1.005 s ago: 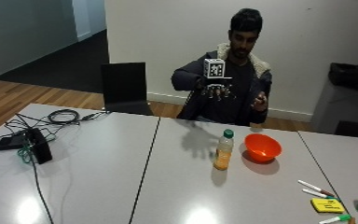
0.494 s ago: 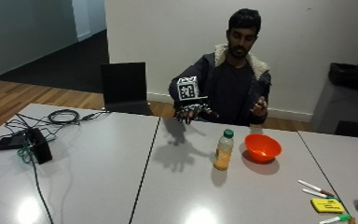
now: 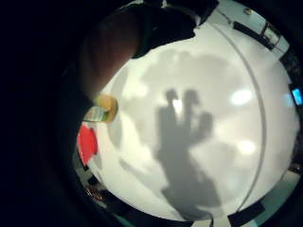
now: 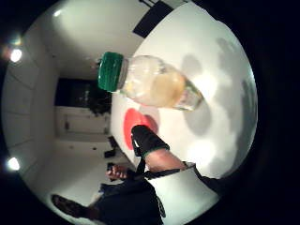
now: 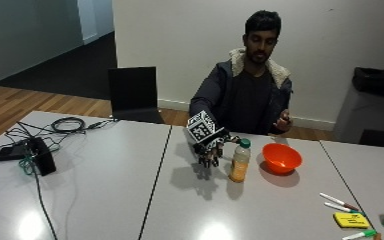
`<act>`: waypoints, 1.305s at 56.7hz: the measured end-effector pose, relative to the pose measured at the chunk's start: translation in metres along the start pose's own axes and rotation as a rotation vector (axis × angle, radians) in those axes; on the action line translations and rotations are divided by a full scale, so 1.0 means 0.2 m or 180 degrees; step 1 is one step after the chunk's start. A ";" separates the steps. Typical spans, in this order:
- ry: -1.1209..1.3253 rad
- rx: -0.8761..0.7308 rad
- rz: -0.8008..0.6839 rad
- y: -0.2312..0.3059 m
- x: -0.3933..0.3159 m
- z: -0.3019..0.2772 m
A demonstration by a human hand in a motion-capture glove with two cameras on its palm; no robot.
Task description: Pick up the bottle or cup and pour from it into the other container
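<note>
In the outside view a bottle (image 5: 240, 161) of yellow juice with a green cap stands upright on the white table (image 5: 112, 200). An orange bowl (image 5: 282, 158) sits just beyond it on the side away from my hand. My gloved right hand (image 5: 210, 150) hangs low over the table beside the bottle, fingers spread and pointing down, holding nothing. A small gap separates them. The thumb side palm view shows the bottle (image 4: 150, 84) close by, with the bowl (image 4: 138, 124) behind it. In the little finger side view the bottle (image 3: 102, 109) and bowl (image 3: 87, 142) lie beside the hand's shadow.
A black device with cables (image 5: 35, 152) lies at the table's left end. Markers (image 5: 338, 202) and a yellow pad (image 5: 350, 220) lie at the right. A dark chair (image 5: 134, 95) stands behind the table. The person's bare hand (image 5: 283, 121) is raised near the chest.
My right hand has come down from chest height to just above the table, ending beside the bottle. Bottle and bowl have not moved.
</note>
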State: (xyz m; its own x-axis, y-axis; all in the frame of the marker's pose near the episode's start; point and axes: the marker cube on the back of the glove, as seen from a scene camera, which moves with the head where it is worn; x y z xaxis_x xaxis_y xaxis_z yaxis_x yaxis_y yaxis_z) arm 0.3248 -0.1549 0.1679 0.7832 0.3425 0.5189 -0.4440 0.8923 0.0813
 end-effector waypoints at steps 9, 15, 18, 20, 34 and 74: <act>-0.0520 -0.0347 0.0186 -0.03 -0.07 0.16; -0.0994 -0.0295 0.0058 -0.05 -0.11 0.25; -0.1207 -0.0191 0.0003 -0.07 -0.13 0.28; -0.1341 -0.0138 -0.0029 -0.08 -0.13 0.30; -0.2168 0.0068 -0.0070 -0.08 -0.14 0.43; -0.1330 0.0034 -0.0377 0.03 -0.73 -0.04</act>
State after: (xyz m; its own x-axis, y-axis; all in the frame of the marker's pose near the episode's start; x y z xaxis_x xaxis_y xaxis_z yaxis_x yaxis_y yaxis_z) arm 0.2117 -0.1964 0.0857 0.5866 0.0876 0.8052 -0.3679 0.9145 0.1685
